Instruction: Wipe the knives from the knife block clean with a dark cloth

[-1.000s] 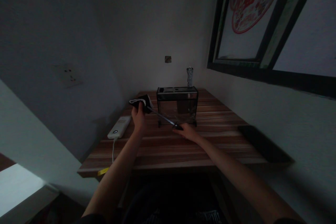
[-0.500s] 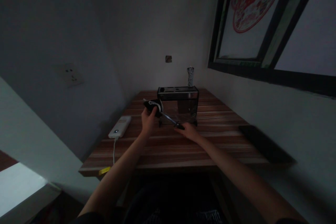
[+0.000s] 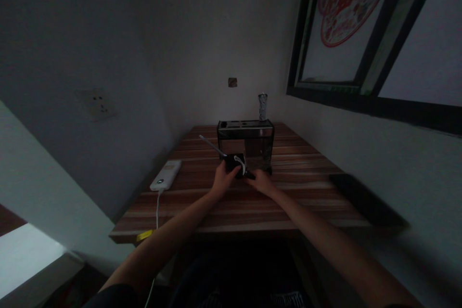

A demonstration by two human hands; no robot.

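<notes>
My left hand grips a dark cloth with a white edge, wrapped round a thin metal blade near its handle. The blade's tip sticks out up and to the left of the cloth. My right hand is closed on the blade's dark handle, right next to the cloth. Both hands are over the wooden table, just in front of a dark box-shaped rack.
A white power bank with a cable lies at the table's left side. A dark flat object lies at the right edge. A small patterned cup stands behind the rack. A framed picture hangs on the right wall.
My left hand has slid the cloth down the blade from its tip towards the handle, ending next to my right hand. The blade's tip now shows bare.
</notes>
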